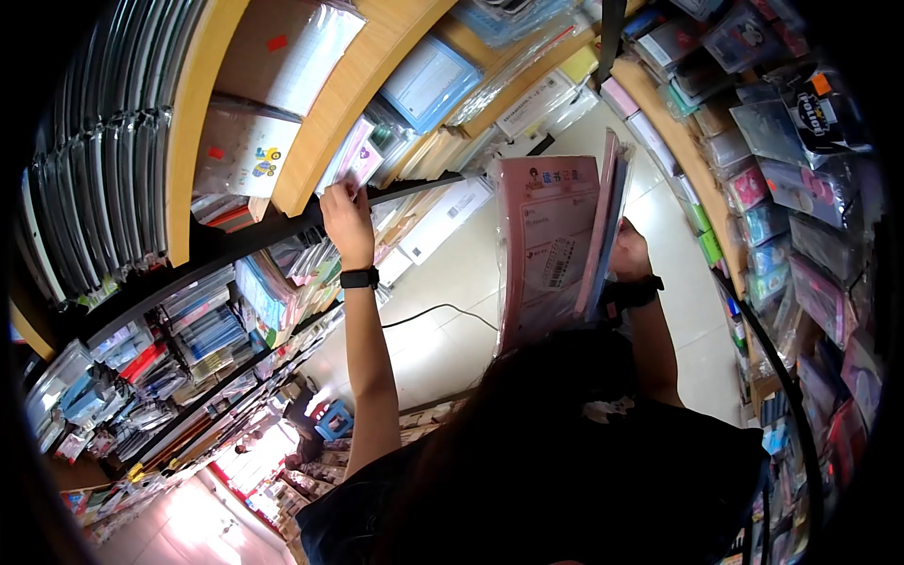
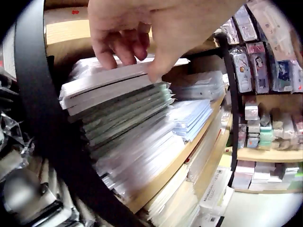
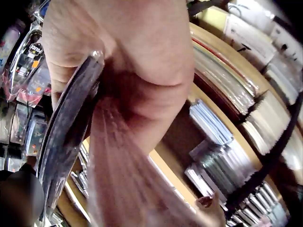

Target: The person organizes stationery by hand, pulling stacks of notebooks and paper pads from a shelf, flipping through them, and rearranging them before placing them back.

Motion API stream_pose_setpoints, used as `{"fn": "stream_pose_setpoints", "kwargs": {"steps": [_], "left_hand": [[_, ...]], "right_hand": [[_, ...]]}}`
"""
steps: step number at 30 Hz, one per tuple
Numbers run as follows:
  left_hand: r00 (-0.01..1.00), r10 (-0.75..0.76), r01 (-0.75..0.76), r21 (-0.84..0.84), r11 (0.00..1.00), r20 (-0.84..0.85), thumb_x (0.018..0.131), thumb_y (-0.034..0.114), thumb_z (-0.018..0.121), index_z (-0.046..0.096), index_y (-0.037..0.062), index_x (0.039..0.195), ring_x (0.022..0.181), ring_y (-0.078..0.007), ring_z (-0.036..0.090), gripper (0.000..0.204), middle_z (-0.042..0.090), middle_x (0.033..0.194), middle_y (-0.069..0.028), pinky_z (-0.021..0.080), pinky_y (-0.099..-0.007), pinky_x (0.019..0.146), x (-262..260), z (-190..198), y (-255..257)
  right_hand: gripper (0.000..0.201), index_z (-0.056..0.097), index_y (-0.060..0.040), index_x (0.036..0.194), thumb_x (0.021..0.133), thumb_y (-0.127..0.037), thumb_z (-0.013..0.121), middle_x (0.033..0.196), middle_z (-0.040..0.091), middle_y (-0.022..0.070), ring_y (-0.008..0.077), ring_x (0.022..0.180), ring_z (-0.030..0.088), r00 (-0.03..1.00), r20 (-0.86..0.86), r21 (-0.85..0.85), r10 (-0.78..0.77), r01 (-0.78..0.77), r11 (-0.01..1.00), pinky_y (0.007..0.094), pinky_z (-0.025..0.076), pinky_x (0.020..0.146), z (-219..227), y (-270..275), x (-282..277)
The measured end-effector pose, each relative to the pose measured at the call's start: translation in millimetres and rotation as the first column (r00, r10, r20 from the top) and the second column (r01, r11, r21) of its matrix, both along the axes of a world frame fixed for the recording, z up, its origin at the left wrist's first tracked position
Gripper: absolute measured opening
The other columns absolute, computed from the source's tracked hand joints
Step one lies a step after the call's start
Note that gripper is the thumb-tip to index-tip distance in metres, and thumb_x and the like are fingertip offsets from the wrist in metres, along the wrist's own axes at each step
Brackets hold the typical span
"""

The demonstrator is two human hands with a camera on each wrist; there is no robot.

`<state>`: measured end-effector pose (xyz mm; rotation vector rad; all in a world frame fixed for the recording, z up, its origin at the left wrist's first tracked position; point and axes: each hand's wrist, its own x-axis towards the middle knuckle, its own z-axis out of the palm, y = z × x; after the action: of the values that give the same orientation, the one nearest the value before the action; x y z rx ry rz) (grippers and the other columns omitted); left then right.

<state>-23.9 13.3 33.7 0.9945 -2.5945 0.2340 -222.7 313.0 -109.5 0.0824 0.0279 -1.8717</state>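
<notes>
My left hand [image 1: 348, 228] reaches to a wooden shelf on the left. Its thumb and fingers pinch the upper edge of a white pack [image 2: 106, 86] at the front of a stack; in the head view a pink-and-white cover with a purple heart [image 1: 362, 153] lies at the fingertips. Greenish packs [image 2: 128, 111] in clear film stand right behind the white one. My right hand [image 1: 631, 252] grips several plastic-wrapped packs at chest height, among them a pink pack of printed sheets [image 1: 541, 226] with a barcode and a dark-edged pack [image 3: 66, 127]. Its fingertips are partly hidden by the packs.
A blue-edged pack [image 1: 430, 83] lies higher on the shelf. Black folders [image 1: 104, 169] hang at far left. Wrapped goods [image 1: 800, 188] cover a rack on the right, with tiled floor [image 1: 433, 330] between. A black cable [image 1: 443, 307] crosses the floor area.
</notes>
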Motion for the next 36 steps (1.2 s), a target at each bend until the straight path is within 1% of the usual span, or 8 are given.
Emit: {"fn": "stream_pose_setpoints", "kwargs": {"steps": [3, 12, 16, 20, 22, 26, 32, 36], "left_hand": [[0.995, 0.044, -0.041, -0.033, 0.999, 0.093, 0.065, 0.010, 0.060, 0.048, 0.0033, 0.068, 0.063, -0.0270, 0.047, 0.014, 0.049, 0.063, -0.0081, 0.037, -0.0363, 0.057, 0, 4, -3], [0.991, 0.134, -0.134, 0.008, 0.991, 0.018, 0.065, 0.010, 0.060, 0.048, 0.0009, 0.086, 0.078, -0.0297, 0.048, 0.026, 0.051, 0.089, -0.0145, 0.038, -0.0363, 0.067, -8, -2, -9], [0.966, -0.212, 0.221, -0.050, 0.974, 0.146, 0.072, 0.012, 0.055, 0.039, -0.0023, 0.111, 0.100, -0.0327, 0.041, 0.045, 0.041, 0.110, -0.0205, 0.032, -0.0368, 0.084, -16, -8, -7], [0.999, -0.029, 0.030, -0.076, 0.997, 0.014, 0.074, 0.032, 0.053, 0.041, -0.0023, 0.108, 0.099, -0.0369, 0.040, 0.050, 0.042, 0.108, -0.0230, 0.031, -0.0403, 0.084, -38, -6, -25], [0.973, 0.144, -0.177, 0.183, 0.967, 0.180, 0.069, 0.041, 0.056, 0.042, -0.0009, 0.107, 0.097, -0.0368, 0.042, 0.058, 0.045, 0.105, -0.0230, 0.032, -0.0395, 0.083, -56, 5, -26], [0.989, 0.096, -0.111, 0.128, 0.986, 0.113, 0.070, 0.049, 0.051, 0.036, -0.0033, 0.112, 0.093, -0.0364, 0.047, 0.068, 0.049, 0.100, -0.0238, 0.036, -0.0385, 0.079, -51, -15, -45], [0.929, 0.261, -0.248, -0.082, 0.965, 0.263, 0.071, 0.044, 0.052, 0.040, -0.0043, 0.105, 0.078, -0.0385, 0.048, 0.061, 0.051, 0.086, -0.0242, 0.035, -0.0436, 0.070, -46, -9, -21], [0.990, 0.078, -0.070, -0.073, 0.995, 0.116, 0.076, 0.033, 0.047, 0.036, -0.0046, 0.108, 0.093, -0.0375, 0.037, 0.051, 0.040, 0.101, -0.0238, 0.029, -0.0429, 0.078, -33, -15, -7]], "right_hand": [[0.046, 0.038, 0.0014, 0.110, 0.065, -0.006, 0.047, 0.105, 0.048, 0.0113, 0.0220, 0.097, 0.046, 0.998, -0.058, 0.013, 0.009, -0.008, 1.000, 0.0332, 0.036, 0.084, -1, -1, 0], [0.051, 0.034, 0.0002, 0.114, 0.066, -0.006, 0.047, 0.107, 0.046, 0.0107, 0.0223, 0.098, 0.045, 0.998, -0.054, -0.086, 0.018, -0.023, 0.996, 0.0335, 0.036, 0.084, 22, -13, 4], [0.049, 0.034, -0.0004, 0.114, 0.067, -0.005, 0.046, 0.107, 0.046, 0.0106, 0.0222, 0.098, 0.045, 0.997, -0.064, 0.039, -0.034, 0.037, 0.999, 0.0337, 0.036, 0.083, 4, -9, 13], [0.043, 0.038, -0.0002, 0.110, 0.068, -0.002, 0.044, 0.101, 0.049, 0.0090, 0.0205, 0.089, 0.049, 0.996, 0.002, 0.083, 0.084, -0.084, 0.993, 0.0311, 0.039, 0.077, 20, -10, 12], [0.036, 0.042, 0.0004, 0.104, 0.069, -0.004, 0.045, 0.093, 0.052, 0.0079, 0.0184, 0.082, 0.051, 0.984, -0.135, -0.132, 0.118, -0.136, 0.982, 0.0285, 0.040, 0.072, 16, -14, 11], [0.034, 0.045, 0.0017, 0.101, 0.068, -0.005, 0.047, 0.088, 0.053, 0.0082, 0.0176, 0.079, 0.051, 0.980, -0.072, 0.384, 0.184, -0.143, 0.912, 0.0278, 0.040, 0.070, 20, 0, 25], [0.042, 0.040, 0.0038, 0.109, 0.068, -0.002, 0.046, 0.103, 0.050, 0.0113, 0.0198, 0.092, 0.049, 0.977, -0.021, 0.328, 0.214, -0.195, 0.924, 0.0304, 0.036, 0.081, 45, 4, 18], [0.036, 0.042, 0.0005, 0.102, 0.066, 0.003, 0.042, 0.082, 0.050, 0.0055, 0.0164, 0.073, 0.051, 0.967, -0.054, 0.515, 0.247, -0.185, 0.837, 0.0277, 0.041, 0.065, 40, 7, 16]]}}
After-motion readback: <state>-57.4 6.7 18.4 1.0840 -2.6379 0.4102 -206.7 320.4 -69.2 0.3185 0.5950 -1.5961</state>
